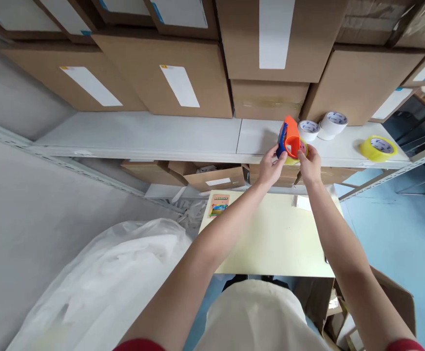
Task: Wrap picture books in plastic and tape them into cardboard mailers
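Observation:
Both my arms reach up to the front edge of a white shelf (183,134). An orange and blue tape dispenser (288,136) with a yellow tape roll (302,148) in it stands there. My left hand (271,166) grips its blue handle side from the left. My right hand (309,163) closes on the yellow roll from the right.
Two white tape rolls (332,123) and a loose yellow roll (377,147) lie on the shelf to the right. Cardboard boxes (164,78) are stacked behind. Below are a pale yellow table (274,239) with a small booklet (219,204), a white plastic bag (106,287) and an open carton (391,302).

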Action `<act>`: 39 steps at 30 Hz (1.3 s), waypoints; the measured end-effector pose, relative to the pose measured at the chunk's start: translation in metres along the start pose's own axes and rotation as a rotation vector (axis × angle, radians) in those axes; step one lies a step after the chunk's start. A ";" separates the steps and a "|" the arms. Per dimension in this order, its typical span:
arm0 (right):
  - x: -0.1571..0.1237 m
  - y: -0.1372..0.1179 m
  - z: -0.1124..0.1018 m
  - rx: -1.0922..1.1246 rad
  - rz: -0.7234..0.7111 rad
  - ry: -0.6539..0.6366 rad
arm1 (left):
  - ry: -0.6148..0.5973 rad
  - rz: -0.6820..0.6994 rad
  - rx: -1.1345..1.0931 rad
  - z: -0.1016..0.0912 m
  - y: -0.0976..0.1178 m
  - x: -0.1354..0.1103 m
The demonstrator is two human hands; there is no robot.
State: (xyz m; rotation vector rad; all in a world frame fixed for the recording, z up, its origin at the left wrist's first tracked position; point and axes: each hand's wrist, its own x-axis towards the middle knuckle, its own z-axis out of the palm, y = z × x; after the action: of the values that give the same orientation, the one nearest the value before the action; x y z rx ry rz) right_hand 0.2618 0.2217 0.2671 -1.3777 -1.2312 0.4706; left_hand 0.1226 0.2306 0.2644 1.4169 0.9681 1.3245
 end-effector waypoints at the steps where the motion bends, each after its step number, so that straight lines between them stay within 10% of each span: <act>1: -0.018 -0.006 -0.011 0.019 0.020 0.024 | 0.040 0.010 -0.014 0.002 0.005 -0.019; 6: -0.128 -0.002 -0.066 0.037 0.137 0.030 | 0.081 -0.019 -0.094 0.026 -0.003 -0.126; 14: -0.266 0.117 -0.104 -0.052 0.513 -0.003 | 0.005 -0.502 -0.080 0.065 -0.112 -0.249; 24: -0.299 0.203 -0.113 -0.137 0.688 -0.080 | -0.112 -0.767 -0.114 0.082 -0.187 -0.262; 39: -0.300 0.223 -0.116 -0.153 0.759 -0.123 | -0.115 -0.835 -0.062 0.091 -0.221 -0.272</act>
State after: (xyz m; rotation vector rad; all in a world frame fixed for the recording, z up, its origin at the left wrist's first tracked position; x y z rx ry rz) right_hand 0.3374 -0.0392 -0.0157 -1.9618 -0.8109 1.0088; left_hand 0.1956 0.0140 -0.0171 0.8579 1.2364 0.6333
